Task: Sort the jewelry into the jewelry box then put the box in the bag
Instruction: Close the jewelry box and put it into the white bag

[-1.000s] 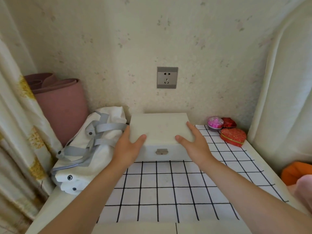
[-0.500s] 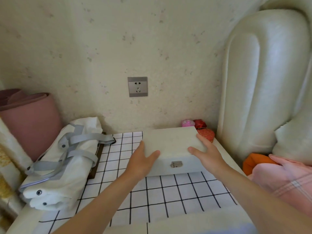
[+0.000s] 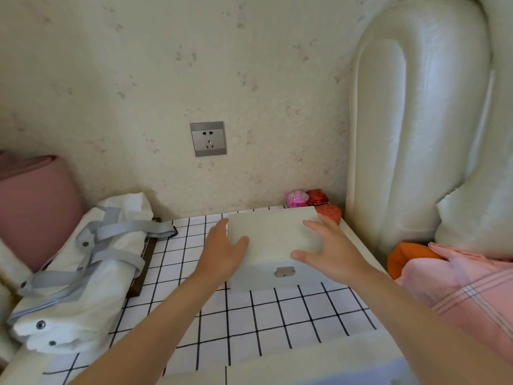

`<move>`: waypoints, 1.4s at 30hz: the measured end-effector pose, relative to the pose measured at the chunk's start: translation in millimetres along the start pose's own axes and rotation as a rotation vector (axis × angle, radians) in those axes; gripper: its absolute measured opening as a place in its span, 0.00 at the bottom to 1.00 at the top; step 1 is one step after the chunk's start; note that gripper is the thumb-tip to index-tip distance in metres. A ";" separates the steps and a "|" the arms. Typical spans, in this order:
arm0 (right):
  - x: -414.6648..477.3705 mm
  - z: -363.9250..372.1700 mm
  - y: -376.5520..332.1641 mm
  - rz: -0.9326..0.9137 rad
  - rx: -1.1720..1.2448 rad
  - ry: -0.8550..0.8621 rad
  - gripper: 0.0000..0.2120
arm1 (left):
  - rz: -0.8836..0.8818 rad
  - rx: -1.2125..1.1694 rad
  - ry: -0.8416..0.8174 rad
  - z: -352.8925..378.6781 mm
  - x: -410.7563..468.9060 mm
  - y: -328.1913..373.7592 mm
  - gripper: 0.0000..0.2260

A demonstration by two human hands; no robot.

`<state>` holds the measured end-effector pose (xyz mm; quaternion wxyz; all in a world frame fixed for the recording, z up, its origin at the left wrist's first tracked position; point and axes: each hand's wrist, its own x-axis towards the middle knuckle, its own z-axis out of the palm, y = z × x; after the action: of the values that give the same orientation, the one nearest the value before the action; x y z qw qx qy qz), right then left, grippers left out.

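A person's two hands frame a closed white jewelry box (image 3: 273,240) at centre right of the frame, on a black-gridded tabletop (image 3: 277,315). The left hand (image 3: 222,254) lies flat against the box's left edge, thumb across the lid and fingers straight along the side. The right hand (image 3: 330,251) spreads over the lid's right part, fingers extended and thumb near the front edge; whether it presses down or only hovers cannot be told; neither hand curls round anything. The metal latch (image 3: 284,272) on the front face looks fastened. The white bag (image 3: 83,273) with grey straps lies folded at lower left, well apart from the box. Small pink (image 3: 297,198) and red trinket cases (image 3: 330,213) sit just behind the box at the wall. The box appears rigid, smooth-sided and probably moderately heavy, and any contents could shift if it tips; it is likely best held level with palms on opposite sides, or with fingers under the base.
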<state>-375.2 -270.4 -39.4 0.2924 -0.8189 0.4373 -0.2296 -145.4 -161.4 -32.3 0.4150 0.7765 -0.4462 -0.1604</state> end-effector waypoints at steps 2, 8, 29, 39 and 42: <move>-0.7 -0.7 -1.0 -0.028 -0.080 -0.080 0.54 | 0.032 0.079 0.007 -1.3 17.0 0.7 0.30; -3.1 3.3 1.5 0.025 -0.292 -0.023 0.61 | -0.108 -0.074 -0.140 0.6 51.7 0.7 0.28; 28.5 3.7 -4.6 -0.140 -0.116 -0.221 0.57 | -0.059 0.050 -0.014 -50.1 11.5 -50.1 0.18; -46.2 77.2 -54.3 0.304 0.526 0.151 0.46 | -0.072 0.001 -0.133 -51.4 28.5 -26.3 0.13; -43.1 97.4 -63.7 0.362 0.667 0.207 0.48 | -0.057 -0.002 -0.203 -54.4 27.5 -27.4 0.12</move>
<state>-298.6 -178.2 -71.8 0.5327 -0.5608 0.5032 -0.3854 -81.2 -149.8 -17.6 0.3636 0.7682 -0.4636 -0.2505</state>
